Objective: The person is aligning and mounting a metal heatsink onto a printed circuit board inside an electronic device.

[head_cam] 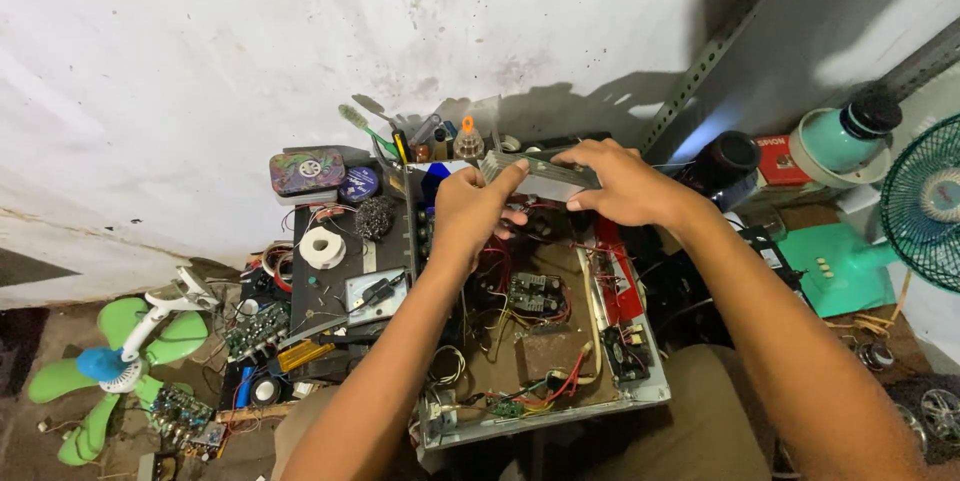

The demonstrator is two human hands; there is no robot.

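An opened metal chassis [640, 393] full of circuit boards and red, yellow and black wires rests in front of me. Over its far end both hands hold a grey finned metal block [545, 177]. My left hand [470, 211] grips the block's left end with the thumb on top. The block's right end sits under the fingers of my right hand [620, 181]. A small green board [535, 293] and a brown block [550, 353] sit inside the chassis below the hands.
A black box [340, 286] to the left carries a white tape roll [322, 247], a round tin and small tools. A green and white fan [120, 361] lies at far left. A teal fan [925, 201], a teal jug [845, 141] and a black cylinder [722, 166] stand at right.
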